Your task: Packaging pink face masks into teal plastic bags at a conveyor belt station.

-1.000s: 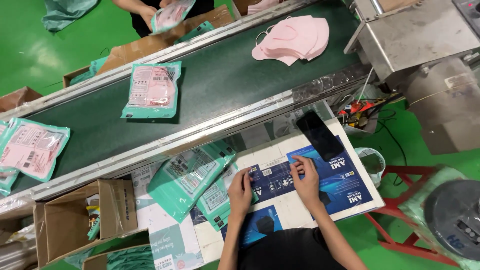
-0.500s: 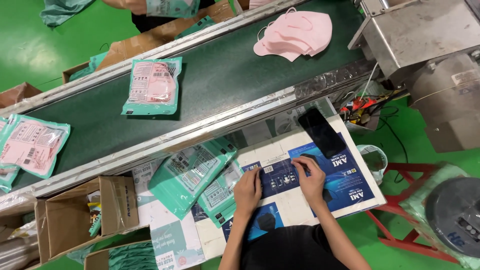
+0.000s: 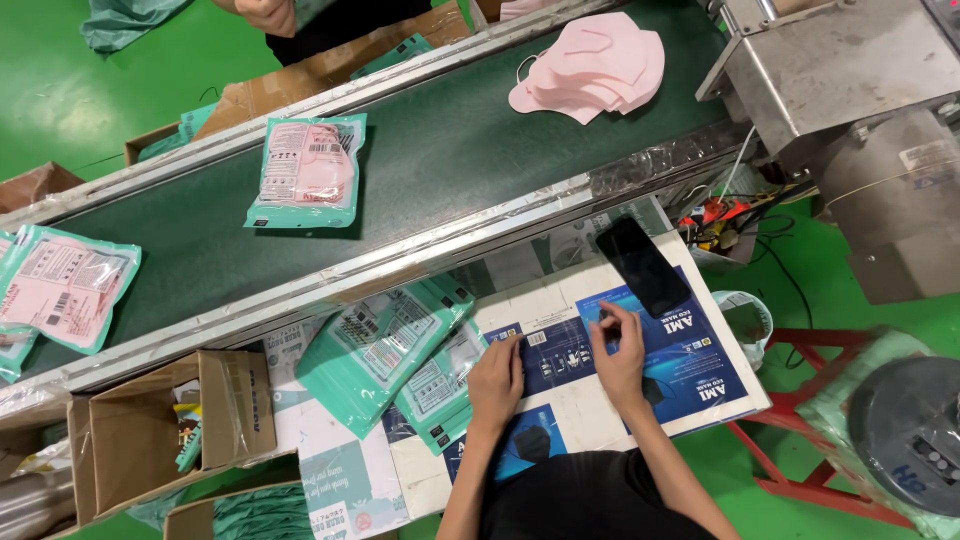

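Now, hands: left hand (image 3: 497,377) and right hand (image 3: 619,350) press flat on the blue carton blank (image 3: 560,355), lower centre.
Risk: the black phone (image 3: 643,266) resting on the blank's upper right could slide off if it shifts.

A flat blue-and-white printed carton (image 3: 590,355) lies on the worktable under both hands; a dark phone screen (image 3: 643,266) rests on its far corner. Teal pouches (image 3: 385,345) are stacked left of it; teal-edged pink packages (image 3: 305,172) ride the belt.

Glossy card box (image 3: 640,350), seemingly; crinkly plastic pouches (image 3: 385,345).

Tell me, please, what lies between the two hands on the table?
In the head view, only the dark blue printed carton sheet lies between the left hand and the right hand; both hands press flat on it.
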